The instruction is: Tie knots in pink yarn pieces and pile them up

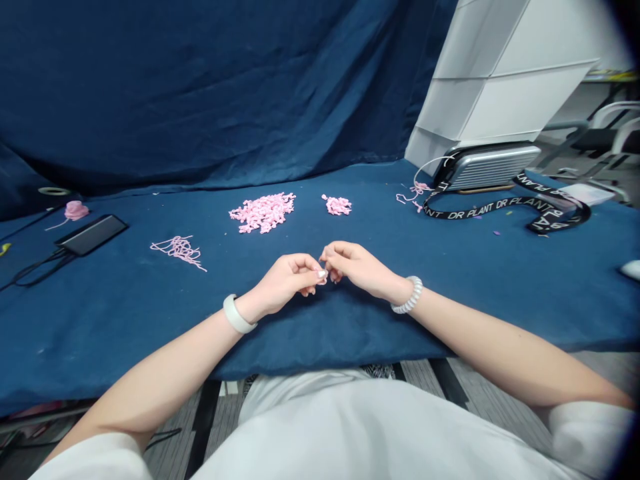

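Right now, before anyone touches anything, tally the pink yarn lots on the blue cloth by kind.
Heaps: 2 (large heap, small heap)
Tangles: 2 (left tangle, right tangle beside the silver case)
Balls: 1 (yarn ball)
Total: 5

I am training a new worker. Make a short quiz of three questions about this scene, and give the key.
1. True or false: in the view, the larger pile of pink yarn pieces lies to the left of the smaller pile.
2. Which wrist wears the white coiled bracelet, left or right?
3. Fill in the word: the left hand and the right hand are held above the dark blue ___.

Key: 1. True. 2. Right. 3. cloth.
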`<state>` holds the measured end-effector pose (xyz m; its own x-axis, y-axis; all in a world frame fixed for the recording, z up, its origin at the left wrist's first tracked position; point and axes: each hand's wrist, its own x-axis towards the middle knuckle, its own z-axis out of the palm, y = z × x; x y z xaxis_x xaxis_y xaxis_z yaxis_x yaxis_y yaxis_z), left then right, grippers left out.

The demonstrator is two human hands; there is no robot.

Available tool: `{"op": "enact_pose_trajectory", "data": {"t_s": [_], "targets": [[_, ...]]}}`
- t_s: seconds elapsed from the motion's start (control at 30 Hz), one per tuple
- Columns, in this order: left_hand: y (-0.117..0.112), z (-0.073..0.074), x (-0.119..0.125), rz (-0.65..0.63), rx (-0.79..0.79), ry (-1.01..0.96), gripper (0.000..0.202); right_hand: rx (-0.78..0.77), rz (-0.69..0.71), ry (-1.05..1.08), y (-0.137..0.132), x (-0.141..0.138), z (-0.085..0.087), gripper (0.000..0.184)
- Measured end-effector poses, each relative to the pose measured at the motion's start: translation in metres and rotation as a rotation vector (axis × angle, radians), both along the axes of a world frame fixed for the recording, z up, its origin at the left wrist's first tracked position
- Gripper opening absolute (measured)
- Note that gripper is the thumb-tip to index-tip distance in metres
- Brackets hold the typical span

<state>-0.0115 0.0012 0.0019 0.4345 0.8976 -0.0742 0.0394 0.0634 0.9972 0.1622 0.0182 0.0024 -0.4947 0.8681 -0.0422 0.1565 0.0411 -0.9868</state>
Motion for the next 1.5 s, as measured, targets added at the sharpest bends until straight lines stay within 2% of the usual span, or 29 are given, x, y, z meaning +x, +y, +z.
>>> {"op": "enact_pose_trajectory", "data": {"t_s": [0.13,0.27,0.5,0.67,0.8,0.97,1.2,1.4,1.5], "targets": [[0.000,0.002,0.000,0.008,0.092,0.056,0.023,-0.193,0.142,-0.076,0.001,0.003,0.003,0.066],[-0.001,0.003,0.000,-0.032,0.130,0.091,0.022,-0.232,0.220,-0.061,-0.001,0.001,0.001,0.062],[-0.001,0.002,0.001,0.023,0.098,0.056,0.024,-0.281,0.215,0.078,0.004,0.004,-0.003,0.049],[-0.001,-0.001,0.003,0.118,-0.007,-0.019,0.025,-0.215,0.160,0.028,0.004,0.009,0.005,0.041],[-0.002,-0.002,0.005,0.151,-0.137,-0.094,0.021,-0.062,0.121,-0.099,0.002,0.010,0.010,0.032],[-0.004,-0.001,0.009,0.214,-0.255,-0.136,0.020,0.188,0.014,-0.266,0.000,0.010,0.012,0.036],[-0.008,0.003,0.012,0.267,-0.263,-0.183,0.023,0.593,-0.175,-0.323,-0.008,0.006,0.008,0.027],[-0.009,0.002,0.012,0.292,-0.197,-0.206,0.023,1.130,-0.128,-0.374,-0.009,0.008,0.002,0.023],[-0.009,0.000,0.013,0.292,-0.168,-0.195,0.024,1.330,-0.065,-0.430,-0.007,0.011,0.000,0.022]]}}
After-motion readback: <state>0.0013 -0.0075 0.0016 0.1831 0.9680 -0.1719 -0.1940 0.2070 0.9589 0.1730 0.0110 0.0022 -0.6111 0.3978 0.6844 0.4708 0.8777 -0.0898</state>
